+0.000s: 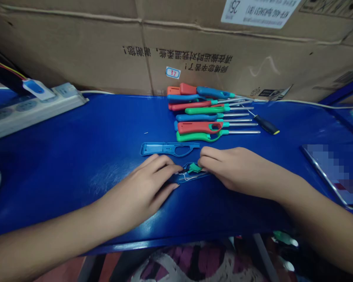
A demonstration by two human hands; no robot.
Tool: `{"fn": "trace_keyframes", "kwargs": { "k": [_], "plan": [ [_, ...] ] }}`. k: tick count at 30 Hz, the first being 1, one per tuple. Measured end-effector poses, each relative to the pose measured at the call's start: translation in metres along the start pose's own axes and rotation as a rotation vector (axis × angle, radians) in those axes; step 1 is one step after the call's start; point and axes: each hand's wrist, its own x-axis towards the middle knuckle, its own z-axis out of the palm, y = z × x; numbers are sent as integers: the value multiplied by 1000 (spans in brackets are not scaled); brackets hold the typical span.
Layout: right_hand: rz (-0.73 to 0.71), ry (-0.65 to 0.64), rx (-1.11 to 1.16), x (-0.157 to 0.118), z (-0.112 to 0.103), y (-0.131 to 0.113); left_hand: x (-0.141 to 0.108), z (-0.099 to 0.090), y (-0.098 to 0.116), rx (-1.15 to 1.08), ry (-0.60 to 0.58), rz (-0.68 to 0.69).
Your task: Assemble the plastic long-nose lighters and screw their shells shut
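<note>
An opened blue lighter body [191, 176] lies between my hands, with a green trigger [194, 168] and thin white wire showing inside. My left hand [155, 178] is closed around its left end, fingertips on the edge of the casing. At the other end, my right hand [220, 162] pinches the lighter near the trigger; its fingertips partly hide that end. Just behind lies the other half of a blue lighter casing [155, 148], hollow side up and apart from both hands.
Several long-nosed lighters [200, 127] in red, green and blue are piled at the back, beside a screwdriver [267, 125]. A power strip [32, 107] is at left, a phone [332, 176] at right. A cardboard box [91, 51] stands behind the blue table [76, 164].
</note>
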Motion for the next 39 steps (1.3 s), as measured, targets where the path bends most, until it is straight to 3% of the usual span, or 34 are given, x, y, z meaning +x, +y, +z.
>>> {"fn": "trace_keyframes", "kwargs": {
  "k": [7,16,25,39],
  "plan": [
    [-25,10,-64,0,-3,-3,0,-1,3,173,50,148],
    [-25,28,-82,-1,-4,-6,-1,-3,2,185,34,157],
    [-76,41,14,3,7,-5,2,-2,2,-18,24,26],
    [-151,82,-11,8,9,-4,5,-6,5,-133,-49,-158]
  ]
}}
